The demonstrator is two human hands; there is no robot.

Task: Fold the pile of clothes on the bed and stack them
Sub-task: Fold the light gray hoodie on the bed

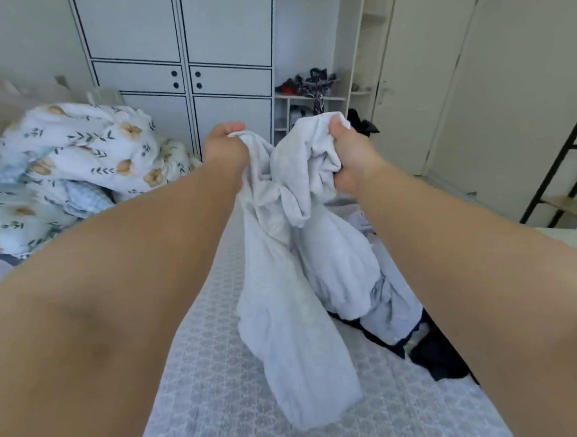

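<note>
Both arms are stretched out over the bed (217, 387), and the person has a pale grey garment (285, 286) lifted up between the two hands. The left hand (224, 147) has its grip closed on a bunched top edge of the cloth, fingers curled over it. The right hand (351, 156) is clenched on another bunch of the same garment, thumb on top, fabric spilling out around the fist. The hands sit close together, at about the same height, with a fold of cloth sagging between them.

The garment hangs in a twisted, crumpled length, its lower end drooping towards the patterned white bedcover; whether it touches the cover is hard to tell. Just behind and to the right of it lies the rest of the pile (400, 316), light blue and white pieces on top of dark navy ones, partly hidden by the right forearm.

On the left of the bed, a floral duvet (81, 154) is heaped up in a mound. Beyond the bed stands a white wardrobe (180, 55) with dark trim lines, and beside it an open shelf (309, 97) with dark items on it.
</note>
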